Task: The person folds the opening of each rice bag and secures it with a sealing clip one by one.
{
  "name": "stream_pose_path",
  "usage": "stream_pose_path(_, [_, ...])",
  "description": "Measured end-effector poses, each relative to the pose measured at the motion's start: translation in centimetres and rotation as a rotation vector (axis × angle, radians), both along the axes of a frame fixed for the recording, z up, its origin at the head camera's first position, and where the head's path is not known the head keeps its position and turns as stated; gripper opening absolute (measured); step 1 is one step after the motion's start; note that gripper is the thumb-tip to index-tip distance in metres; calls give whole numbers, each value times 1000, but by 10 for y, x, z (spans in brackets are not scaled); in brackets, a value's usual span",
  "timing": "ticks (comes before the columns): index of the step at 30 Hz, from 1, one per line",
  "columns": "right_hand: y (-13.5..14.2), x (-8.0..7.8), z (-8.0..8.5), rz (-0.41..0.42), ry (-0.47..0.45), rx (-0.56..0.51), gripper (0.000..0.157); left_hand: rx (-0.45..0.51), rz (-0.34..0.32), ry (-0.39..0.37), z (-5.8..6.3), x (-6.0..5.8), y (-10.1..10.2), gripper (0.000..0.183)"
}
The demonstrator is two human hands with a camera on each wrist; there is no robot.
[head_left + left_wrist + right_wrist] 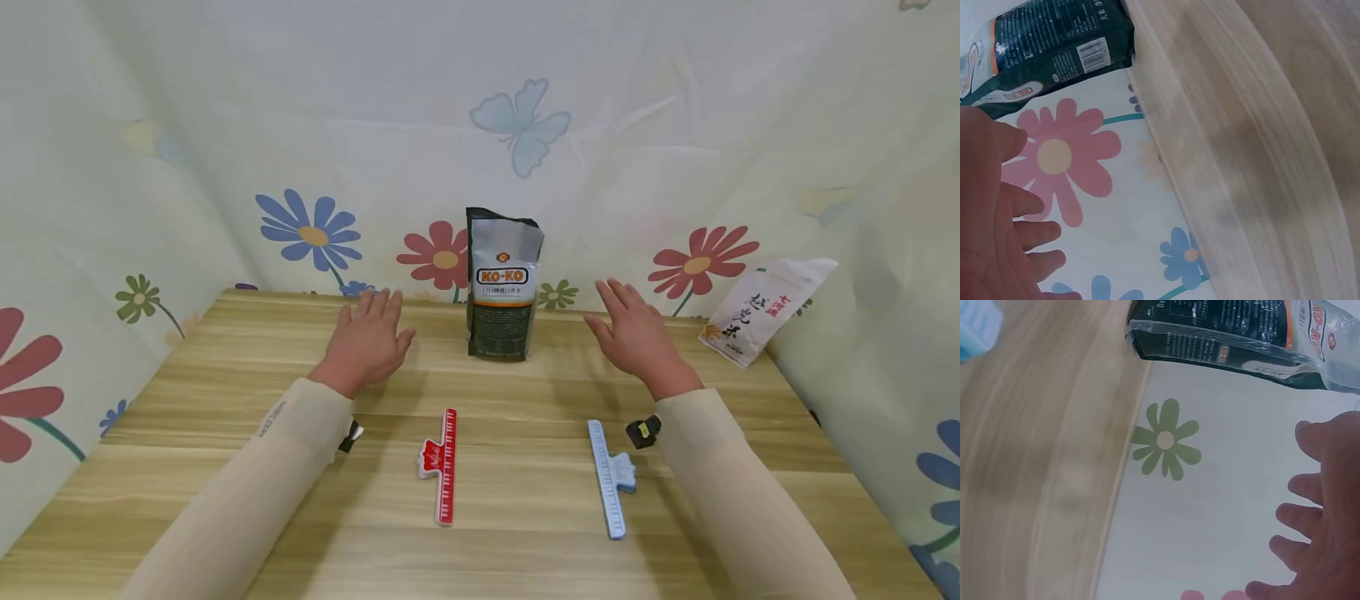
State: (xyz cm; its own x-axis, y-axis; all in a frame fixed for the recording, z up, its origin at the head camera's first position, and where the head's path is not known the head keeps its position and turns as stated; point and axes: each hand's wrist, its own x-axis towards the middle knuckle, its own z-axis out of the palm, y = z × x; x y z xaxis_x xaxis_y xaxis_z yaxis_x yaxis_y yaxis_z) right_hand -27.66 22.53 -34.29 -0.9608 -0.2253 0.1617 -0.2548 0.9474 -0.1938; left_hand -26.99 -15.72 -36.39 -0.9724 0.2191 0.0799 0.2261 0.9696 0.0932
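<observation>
A dark green and silver KO-KO bag (501, 292) stands upright near the table's back edge. To its left my left hand (367, 342) reaches forward with fingers extended, holding nothing. My right hand (634, 337) is on the bag's other side, fingers straight and likewise holding nothing. Both wrist views show the bag (1063, 47) apart from the fingers. Nearer the front lie a red ruler-shaped clip (447, 467) and a light blue ruler-shaped clip (607, 479). The blue clip (977, 328) also peeks into a corner of the right wrist view.
A white rice bag (767, 310) with red and black characters leans at the back right of the wooden table (517, 567). Behind the table hangs a flowered curtain (360, 158), which also runs down both sides.
</observation>
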Motion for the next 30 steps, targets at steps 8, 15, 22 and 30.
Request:
stream_pose_path(8, [-7, -4, 4, 17, 10, -19, 64, -6, -32, 67, 1, -2, 12, 69])
stream_pose_path(15, [-14, -11, 7, 53, 62, -55, 65, 9, -31, 83, 7, -8, 21, 71])
stream_pose_path(22, [-20, -13, 11, 56, 88, -85, 63, 34, -38, 91, 15, -15, 33, 72])
stream_pose_path(30, [-31, -15, 14, 41, 35, -110, 64, 48, -46, 76, 12, -19, 42, 72])
